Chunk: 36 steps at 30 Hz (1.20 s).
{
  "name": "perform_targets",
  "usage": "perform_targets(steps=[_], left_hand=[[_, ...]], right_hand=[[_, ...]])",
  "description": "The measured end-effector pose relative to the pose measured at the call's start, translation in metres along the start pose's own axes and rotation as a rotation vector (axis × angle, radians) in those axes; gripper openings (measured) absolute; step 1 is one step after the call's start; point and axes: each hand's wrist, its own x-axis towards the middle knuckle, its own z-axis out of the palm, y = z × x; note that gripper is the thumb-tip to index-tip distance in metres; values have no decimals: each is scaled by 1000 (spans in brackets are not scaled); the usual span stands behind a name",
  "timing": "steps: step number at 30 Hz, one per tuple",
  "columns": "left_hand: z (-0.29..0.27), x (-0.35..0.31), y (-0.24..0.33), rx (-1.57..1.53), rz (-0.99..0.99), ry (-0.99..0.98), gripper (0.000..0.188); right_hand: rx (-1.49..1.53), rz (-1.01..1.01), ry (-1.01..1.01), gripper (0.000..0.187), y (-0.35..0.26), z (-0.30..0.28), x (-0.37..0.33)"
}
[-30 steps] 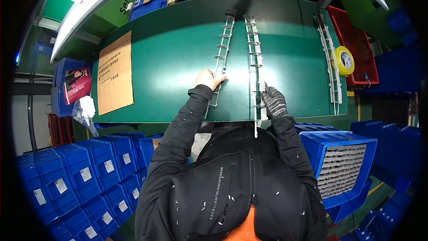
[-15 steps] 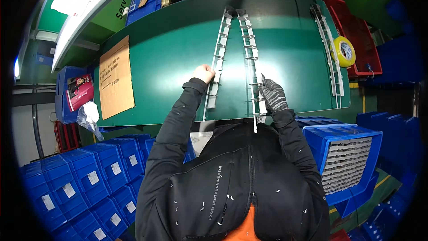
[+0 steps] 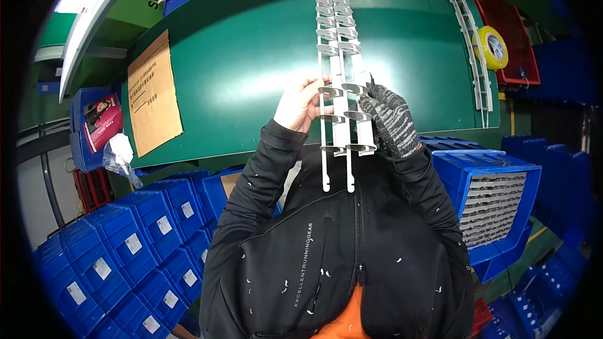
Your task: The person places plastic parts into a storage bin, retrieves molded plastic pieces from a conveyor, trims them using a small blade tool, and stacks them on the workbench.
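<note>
Two long, light-grey slotted strips with a row of curved tabs stand side by side in front of me, lifted at their near ends over the table edge. My bare left hand (image 3: 300, 105) is closed on the left strip (image 3: 326, 31), fingers at its outer side. My right hand (image 3: 391, 118), in a grey-and-black knit glove, grips the right strip (image 3: 349, 32) at about the same height. The strips lie close together, nearly parallel, with their thin rails pointing at my chest. Some fingertips are hidden behind the strips.
The green table (image 3: 251, 56) carries a cardboard sheet (image 3: 154, 97) at left. Another strip (image 3: 468, 44) and a yellow tape roll (image 3: 492, 48) lie at right, beside a red crate (image 3: 512, 31). Blue bins (image 3: 132, 243) stand below left; a blue crate of stacked grey strips (image 3: 496, 207) is at lower right.
Both strips have come up off the table and closer to me. The gap between them has narrowed, and my hands have moved toward each other with them.
</note>
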Motion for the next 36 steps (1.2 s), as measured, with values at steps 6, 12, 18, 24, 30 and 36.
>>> perform_targets(steps=[6, 12, 18, 24, 30, 36], left_hand=[[-10, -3, 2, -18, -22, 19, 25], [-7, -9, 2, -40, -3, 2, 24], [-11, -3, 1, -34, -17, -34, 22], [-14, 18, -6, 72, 16, 36, 24], [-46, 68, -58, 422, 40, 81, 20], [-52, 91, -24, 865, -110, 16, 36]], right_hand=[[-26, 46, -5, 25, -6, 8, 0], [-31, 80, -6, 28, -1, 11, -1], [85, 49, 63, 26, 3, -13, 3], [-561, -172, 247, 28, -6, -7, 14], [-1188, -112, 147, 42, 21, -6, 33], [-1215, -249, 187, 40, 32, -10, 33]])
